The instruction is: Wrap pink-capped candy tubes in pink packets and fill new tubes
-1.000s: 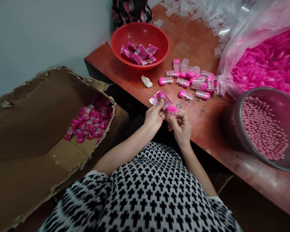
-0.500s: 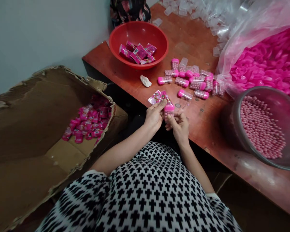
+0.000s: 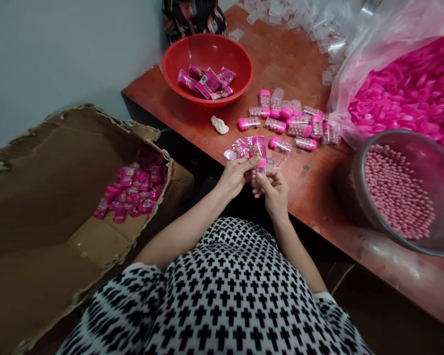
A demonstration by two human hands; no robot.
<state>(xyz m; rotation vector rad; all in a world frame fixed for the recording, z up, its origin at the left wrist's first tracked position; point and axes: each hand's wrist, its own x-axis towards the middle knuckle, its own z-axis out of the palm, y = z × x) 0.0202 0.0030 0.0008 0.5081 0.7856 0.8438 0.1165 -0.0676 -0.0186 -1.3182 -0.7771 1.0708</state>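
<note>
Just in front of the table edge, both hands hold one small clear bottle (image 3: 257,179) of pink beads with a bright pink cap, cap end up. My left hand (image 3: 234,178) is closed, its thumb against the cap. My right hand (image 3: 276,191) pinches the lower part of the bottle between thumb and fingers. A pink printed wrapper (image 3: 257,147) shows right beyond the cap; whether a finger touches it is hidden. More printed wrappers (image 3: 238,149) lie to its left on the table. Several filled bottles (image 3: 299,129) with pink caps lie beyond my right hand.
A red bowl (image 3: 244,81) with wrapped packs stands at the back left. A cardboard box (image 3: 29,197) with wrapped packs is at left. On the right are a grey bucket (image 3: 362,197) of pink beads and a plastic bag (image 3: 344,98) of pink caps. Clear empty bottles (image 3: 333,47) lie behind.
The wrapper beyond the cap now looks flatter and wider, and the cap shows apart from it. Both hands stay on the bottle. The whole view has shifted slightly.
</note>
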